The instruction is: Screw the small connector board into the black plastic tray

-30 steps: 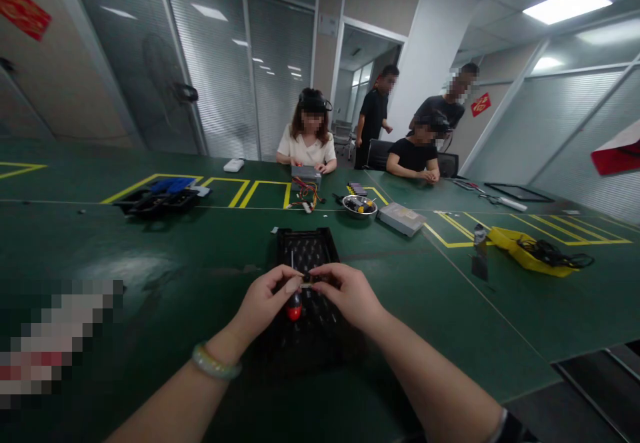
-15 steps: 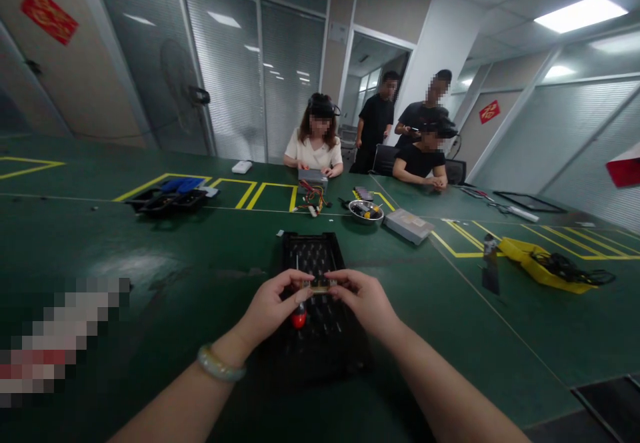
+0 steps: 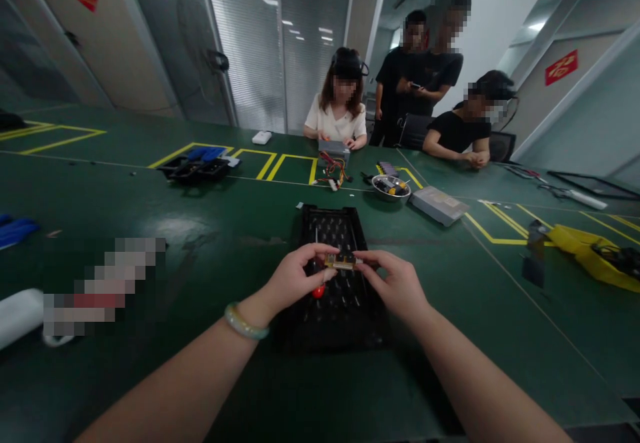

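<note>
Between my two hands is a small circuit board (image 3: 341, 262), yellowish with dark and pale connector parts. My left hand (image 3: 295, 273) pinches its left end between thumb and fingers. At the other end, my right hand (image 3: 397, 280) grips it the same way. Below lies a black plastic tray (image 3: 340, 326) with a studded or perforated bottom. A screwdriver with a red-ended handle (image 3: 319, 291) rests in the tray beside my left hand, partly hidden by the fingers.
Beyond the tray are a metal bowl (image 3: 391, 196) of small parts, a grey metal box (image 3: 439, 205) and bundled wires (image 3: 334, 170). A black tray with blue gloves (image 3: 195, 165) lies left, a yellow bag with cables (image 3: 595, 253) right. Across the green table (image 3: 240, 216) sit two people; two more stand.
My view has tilted down and turned left, so the scene has shifted. The board has been tipped slightly, showing more of its face. Both hands keep their hold.
</note>
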Tool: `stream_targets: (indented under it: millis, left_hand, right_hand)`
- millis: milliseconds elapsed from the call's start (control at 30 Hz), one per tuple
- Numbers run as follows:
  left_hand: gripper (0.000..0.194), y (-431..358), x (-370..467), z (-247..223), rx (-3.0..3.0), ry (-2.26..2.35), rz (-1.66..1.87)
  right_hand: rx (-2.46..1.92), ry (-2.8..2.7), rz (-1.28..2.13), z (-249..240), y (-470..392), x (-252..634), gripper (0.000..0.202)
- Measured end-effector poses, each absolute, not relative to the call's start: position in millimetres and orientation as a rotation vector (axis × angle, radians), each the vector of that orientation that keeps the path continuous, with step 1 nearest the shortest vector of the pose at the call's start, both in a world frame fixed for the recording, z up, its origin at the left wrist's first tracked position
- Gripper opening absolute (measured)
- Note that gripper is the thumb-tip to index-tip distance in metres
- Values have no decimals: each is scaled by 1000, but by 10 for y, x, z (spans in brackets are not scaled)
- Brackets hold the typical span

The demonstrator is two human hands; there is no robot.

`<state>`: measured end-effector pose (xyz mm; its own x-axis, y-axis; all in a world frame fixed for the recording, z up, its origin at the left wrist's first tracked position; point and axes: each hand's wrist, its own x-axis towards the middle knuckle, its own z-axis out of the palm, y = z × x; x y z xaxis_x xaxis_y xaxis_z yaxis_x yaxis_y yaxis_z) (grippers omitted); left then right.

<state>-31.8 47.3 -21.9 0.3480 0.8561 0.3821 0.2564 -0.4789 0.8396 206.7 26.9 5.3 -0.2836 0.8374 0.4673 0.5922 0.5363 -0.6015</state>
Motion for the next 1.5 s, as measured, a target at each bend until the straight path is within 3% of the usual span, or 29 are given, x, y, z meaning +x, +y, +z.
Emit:
stream_targets:
  millis: [500, 733, 1133, 1333, 1500]
  left_hand:
    - [34, 503, -320, -253, 1943, 983, 1107]
    - [33, 482, -314, -228, 1909, 949, 1067]
    - [34, 477, -307, -204, 1939, 934, 1074]
    - [39, 483, -311, -199, 1896, 893, 1069]
    - [44, 449, -301, -162, 1964, 885, 1052]
  right_hand:
    - [-1088, -2136, 218, 89, 246, 2052, 35]
    - [-1146, -2207, 43, 93, 191, 2018, 32]
    - [-1145, -2212, 46, 101, 193, 2013, 29]
    - [-1200, -2236, 174, 128, 171, 1995, 37]
    - [-1165, -2105, 518, 64, 136, 1926, 48]
